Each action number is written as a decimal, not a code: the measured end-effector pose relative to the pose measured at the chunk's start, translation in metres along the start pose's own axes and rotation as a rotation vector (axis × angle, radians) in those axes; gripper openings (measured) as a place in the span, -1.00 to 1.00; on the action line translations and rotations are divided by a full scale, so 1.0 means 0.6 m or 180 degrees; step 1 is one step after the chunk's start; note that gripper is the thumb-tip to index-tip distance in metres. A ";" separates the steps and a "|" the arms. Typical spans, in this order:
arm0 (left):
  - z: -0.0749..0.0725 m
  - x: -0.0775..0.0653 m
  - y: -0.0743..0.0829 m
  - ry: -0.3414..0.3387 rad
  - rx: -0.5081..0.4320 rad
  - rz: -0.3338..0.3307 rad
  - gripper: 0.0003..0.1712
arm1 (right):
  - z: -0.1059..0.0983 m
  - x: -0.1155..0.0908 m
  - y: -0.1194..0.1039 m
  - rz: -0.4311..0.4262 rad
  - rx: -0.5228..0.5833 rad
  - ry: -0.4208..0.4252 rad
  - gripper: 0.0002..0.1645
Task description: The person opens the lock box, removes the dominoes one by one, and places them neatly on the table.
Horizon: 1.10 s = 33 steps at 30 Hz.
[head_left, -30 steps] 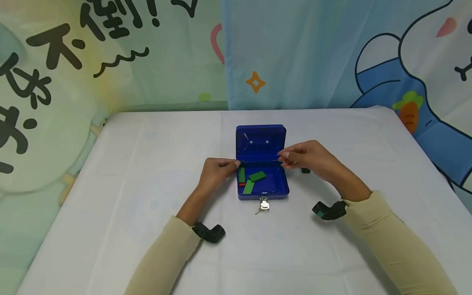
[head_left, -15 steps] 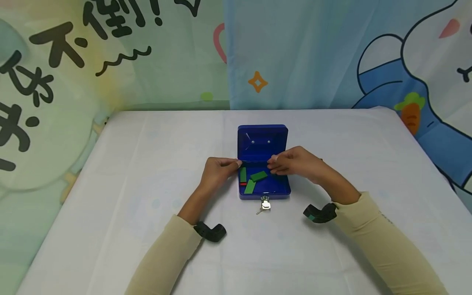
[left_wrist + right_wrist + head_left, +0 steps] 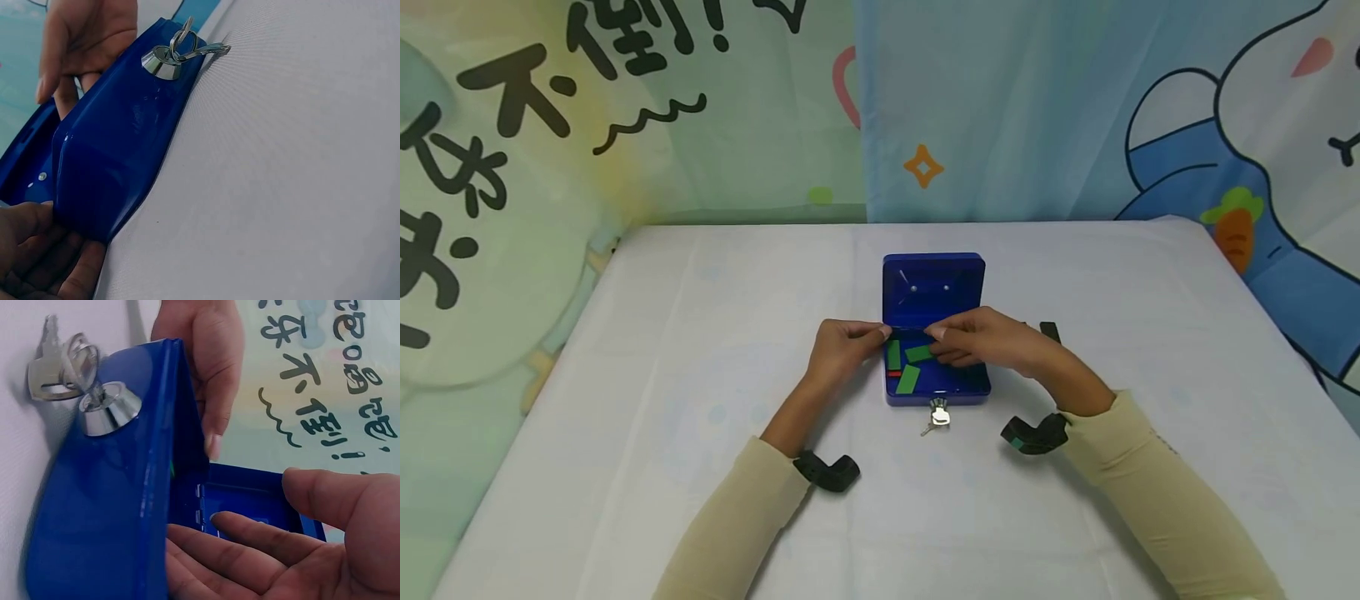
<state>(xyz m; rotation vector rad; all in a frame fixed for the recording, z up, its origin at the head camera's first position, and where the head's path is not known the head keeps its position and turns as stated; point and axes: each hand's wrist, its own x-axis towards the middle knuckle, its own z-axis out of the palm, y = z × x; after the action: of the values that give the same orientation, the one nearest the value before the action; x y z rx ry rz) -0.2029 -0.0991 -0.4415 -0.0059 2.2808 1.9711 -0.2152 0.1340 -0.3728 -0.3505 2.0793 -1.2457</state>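
A blue metal cash box (image 3: 934,293) stands with its lid raised, keys (image 3: 206,50) hanging from the lock (image 3: 160,65) on its front. Inside lie several green rectangular blocks (image 3: 907,380) and a red piece (image 3: 894,374) at the left. My left hand (image 3: 838,352) holds the box's left side near the hinge, thumb at the rim. Over the right half of the box, my right hand (image 3: 985,340) reaches in, its fingers (image 3: 231,562) extended and its thumb apart from them in the right wrist view. It overlaps one green block (image 3: 917,354); nothing shows in its grasp.
A white cloth (image 3: 700,467) covers the table. Black wrist devices (image 3: 826,472) sit on both forearms. Behind the table's far edge hangs a printed curtain (image 3: 1000,108).
My right hand has moved left from the box's right edge to over its inside, now partly covering a green block. The left hand stays at the left side.
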 end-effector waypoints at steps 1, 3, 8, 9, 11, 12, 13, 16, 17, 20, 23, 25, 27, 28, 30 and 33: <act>0.000 0.000 -0.001 -0.0004 -0.0010 0.0006 -0.74 | 0.002 0.001 -0.001 -0.0003 -0.0037 0.0025 -0.36; 0.000 0.001 -0.003 -0.0024 -0.0031 0.0012 -0.73 | 0.006 0.004 -0.002 0.0005 -0.0147 0.0097 -0.37; 0.001 0.003 -0.004 -0.0024 0.0007 0.0012 -0.73 | 0.019 0.010 -0.004 -0.0002 -0.0753 0.0264 -0.45; 0.001 0.003 -0.004 -0.0017 0.0038 0.0012 -0.73 | 0.021 0.011 -0.004 -0.0010 -0.0869 0.0282 -0.46; 0.001 0.003 -0.003 -0.0003 0.0095 0.0005 -0.73 | 0.025 0.012 -0.005 -0.0059 -0.1061 0.0286 -0.47; 0.001 0.002 -0.002 0.0004 0.0113 -0.0003 -0.73 | 0.026 0.013 -0.005 -0.0090 -0.1090 0.0269 -0.48; 0.001 0.002 -0.001 0.0010 0.0127 -0.0008 -0.74 | 0.027 0.013 -0.005 -0.0110 -0.1098 0.0249 -0.48; 0.000 0.001 0.001 0.0022 0.0126 -0.0022 -0.74 | 0.028 0.013 -0.007 -0.0216 -0.1087 0.0232 -0.49; 0.000 0.001 0.001 0.0026 0.0124 -0.0027 -0.75 | 0.028 0.013 -0.007 -0.0244 -0.1082 0.0264 -0.50; -0.001 0.000 0.002 0.0028 0.0150 -0.0055 -0.74 | 0.029 0.015 -0.007 -0.0332 -0.1122 0.0422 -0.54; -0.001 0.000 0.002 0.0025 0.0196 -0.0076 -0.73 | 0.031 0.017 -0.006 -0.0426 -0.1226 0.0512 -0.56; -0.002 0.001 0.001 0.0011 0.0213 -0.0078 -0.73 | 0.033 0.019 -0.005 -0.0493 -0.1294 0.0490 -0.58; -0.002 0.001 0.001 0.0005 0.0211 -0.0055 -0.73 | 0.033 0.019 -0.005 -0.0542 -0.1340 0.0467 -0.59; -0.002 0.001 0.001 0.0003 0.0209 -0.0043 -0.73 | 0.033 0.020 -0.004 -0.0558 -0.1361 0.0466 -0.60; -0.003 0.001 0.002 -0.0001 0.0192 -0.0031 -0.74 | 0.032 0.021 -0.004 -0.0575 -0.1383 0.0464 -0.62; -0.003 0.001 0.003 0.0000 0.0186 -0.0032 -0.74 | 0.034 0.023 -0.002 -0.0588 -0.1382 0.0443 -0.63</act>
<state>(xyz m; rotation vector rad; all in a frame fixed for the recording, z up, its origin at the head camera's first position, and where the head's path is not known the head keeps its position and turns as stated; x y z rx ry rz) -0.2039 -0.1006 -0.4394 -0.0120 2.3326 1.8990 -0.2116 0.1121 -0.3840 -0.6805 2.4815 -0.9293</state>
